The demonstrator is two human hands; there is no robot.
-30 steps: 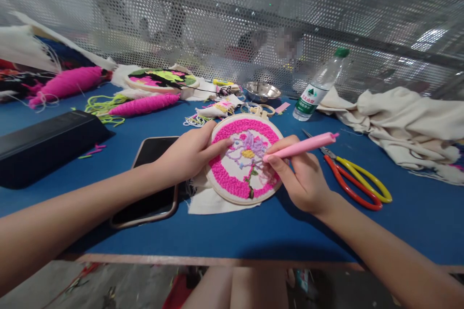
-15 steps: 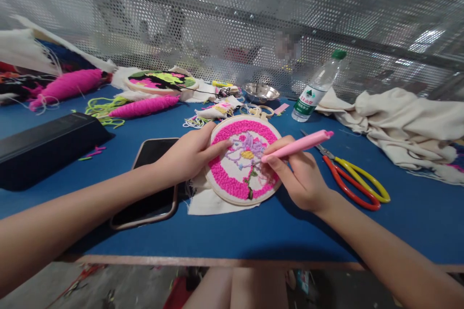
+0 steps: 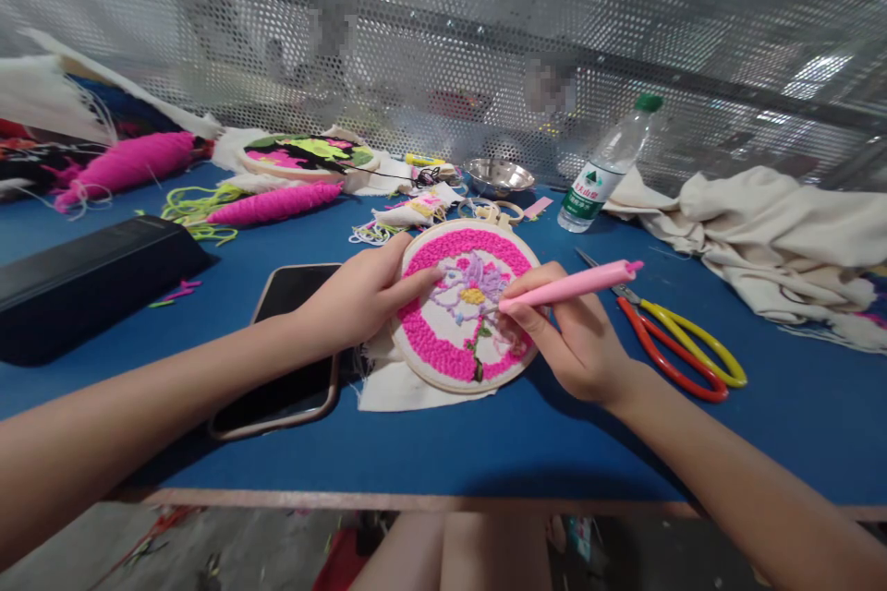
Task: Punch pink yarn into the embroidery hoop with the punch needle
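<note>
A round embroidery hoop (image 3: 424, 371) is tilted up toward me above the blue table, its white fabric worked with a thick pink ring and a purple flower with a yellow centre. My left hand (image 3: 374, 291) grips the hoop's left rim, thumb on the front; its other fingers are hidden behind. Between the thumb and fingers of my right hand (image 3: 572, 332) is a pink punch needle (image 3: 578, 284), its handle slanting up to the right. The needle's tip meets the fabric just right of the yellow centre; how deep it goes I cannot tell.
Red-and-yellow-handled scissors (image 3: 683, 346) lie at right, near a plastic bottle (image 3: 602, 171) and crumpled cream cloth (image 3: 776, 222). A phone (image 3: 277, 397) rests under my left forearm, beside a dark case (image 3: 97, 282). Pink yarn (image 3: 277, 202), another hoop (image 3: 309, 153) and a metal bowl (image 3: 499, 175) sit behind.
The punch needle's handle end has tipped slightly lower, with my right hand shifting a little. My left hand and the hoop stay nearly in place.
</note>
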